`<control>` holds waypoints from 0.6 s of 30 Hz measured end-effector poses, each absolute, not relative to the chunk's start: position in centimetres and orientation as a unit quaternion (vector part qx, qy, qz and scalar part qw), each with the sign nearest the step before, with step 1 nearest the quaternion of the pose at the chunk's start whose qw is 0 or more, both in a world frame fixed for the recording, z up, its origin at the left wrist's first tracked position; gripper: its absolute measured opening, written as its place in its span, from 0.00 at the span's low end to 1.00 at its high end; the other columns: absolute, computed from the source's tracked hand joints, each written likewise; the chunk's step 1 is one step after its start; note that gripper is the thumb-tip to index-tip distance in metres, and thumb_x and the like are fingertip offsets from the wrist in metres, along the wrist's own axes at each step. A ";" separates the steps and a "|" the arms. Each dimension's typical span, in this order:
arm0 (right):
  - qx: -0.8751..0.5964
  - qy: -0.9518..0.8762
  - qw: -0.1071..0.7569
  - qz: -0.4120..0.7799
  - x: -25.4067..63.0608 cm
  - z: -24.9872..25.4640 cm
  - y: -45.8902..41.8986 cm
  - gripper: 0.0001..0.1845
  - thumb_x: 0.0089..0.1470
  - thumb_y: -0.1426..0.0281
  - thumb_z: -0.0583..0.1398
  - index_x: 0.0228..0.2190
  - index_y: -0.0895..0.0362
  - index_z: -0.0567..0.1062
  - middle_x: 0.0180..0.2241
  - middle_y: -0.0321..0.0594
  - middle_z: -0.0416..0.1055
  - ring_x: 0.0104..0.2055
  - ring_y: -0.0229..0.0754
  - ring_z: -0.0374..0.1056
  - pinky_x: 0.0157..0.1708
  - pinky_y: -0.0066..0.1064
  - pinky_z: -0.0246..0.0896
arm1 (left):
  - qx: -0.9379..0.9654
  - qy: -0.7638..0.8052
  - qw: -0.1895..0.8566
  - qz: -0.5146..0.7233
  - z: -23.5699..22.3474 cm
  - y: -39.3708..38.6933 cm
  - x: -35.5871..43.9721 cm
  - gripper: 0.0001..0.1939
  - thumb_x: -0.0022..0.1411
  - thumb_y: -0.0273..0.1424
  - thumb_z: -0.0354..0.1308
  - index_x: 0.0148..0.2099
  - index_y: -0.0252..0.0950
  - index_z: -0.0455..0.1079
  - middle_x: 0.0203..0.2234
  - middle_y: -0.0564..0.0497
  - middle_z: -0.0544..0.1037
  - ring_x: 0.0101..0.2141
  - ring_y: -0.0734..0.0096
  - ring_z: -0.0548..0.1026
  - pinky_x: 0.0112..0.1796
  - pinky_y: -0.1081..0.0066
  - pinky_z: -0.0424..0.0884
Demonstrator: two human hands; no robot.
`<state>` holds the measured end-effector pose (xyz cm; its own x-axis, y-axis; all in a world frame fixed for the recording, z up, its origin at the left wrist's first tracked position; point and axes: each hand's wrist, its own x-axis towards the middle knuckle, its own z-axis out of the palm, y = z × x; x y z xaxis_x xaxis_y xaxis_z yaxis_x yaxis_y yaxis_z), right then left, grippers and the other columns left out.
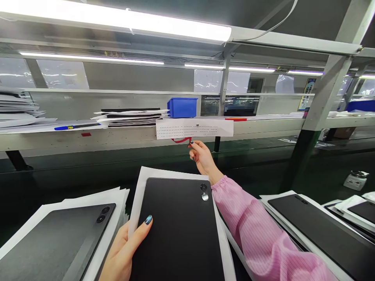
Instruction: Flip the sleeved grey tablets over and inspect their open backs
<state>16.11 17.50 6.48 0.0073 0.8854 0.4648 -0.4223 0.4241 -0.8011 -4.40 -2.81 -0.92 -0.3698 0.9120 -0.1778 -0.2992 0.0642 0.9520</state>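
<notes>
My left hand (pixel 125 249) grips the left edge of a black tablet-like panel (pixel 178 230) with two round camera lenses, its thumb lying on the dark face. A white sheet (pixel 141 187) lies behind the panel and is held along with it. Farther off, my right hand (pixel 202 158) is closed in a pinch at the end of a thin red strip (pixel 181 140). That strip hangs below a white paper with rows of small dots (pixel 195 128) on the shelf's front edge. The fingertips hide where the strip ends.
Similar dark panels on white sheets lie at left (pixel 67 230) and right (pixel 322 230). The shelf (pixel 125 136) carries a blue bin (pixel 182 107), stacked sheets (pixel 131 117) and a blue pen-like tool (pixel 66 127). A metal post (pixel 328 89) rises at right.
</notes>
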 end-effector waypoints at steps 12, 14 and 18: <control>-0.276 -0.559 0.569 0.537 20.3 4.2 10.6 0.10 0.47 0.66 0.70 0.25 0.58 0.76 0.26 0.34 0.73 0.19 0.30 0.63 0.19 0.23 0.54 | 0.320 0.562 0.494 0.582 0.8 -3.8 -2.5 0.31 0.38 0.51 0.75 0.42 0.39 0.80 0.45 0.50 0.84 0.51 0.49 0.76 0.36 0.69 0.74; -0.297 -0.546 0.559 0.549 19.7 3.8 11.3 0.07 0.49 0.68 0.69 0.28 0.58 0.77 0.29 0.37 0.76 0.21 0.32 0.66 0.19 0.23 0.57 | 0.330 0.572 0.471 0.585 0.7 -3.8 -2.9 0.32 0.38 0.52 0.74 0.42 0.39 0.79 0.43 0.50 0.84 0.50 0.50 0.76 0.37 0.69 0.73; -0.306 -0.518 0.546 0.582 18.0 3.5 12.8 0.06 0.54 0.72 0.67 0.36 0.59 0.79 0.36 0.40 0.78 0.25 0.32 0.70 0.19 0.21 0.60 | 0.343 0.592 0.443 0.579 0.1 -3.6 -4.2 0.36 0.35 0.58 0.73 0.40 0.37 0.79 0.38 0.50 0.84 0.50 0.49 0.75 0.41 0.68 0.73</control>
<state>17.98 12.82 3.50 -0.2162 0.9534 0.2103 -0.3193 0.1345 -0.9381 -4.18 -3.56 0.06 -0.3729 0.9191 -0.1271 -0.1066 0.0936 0.9899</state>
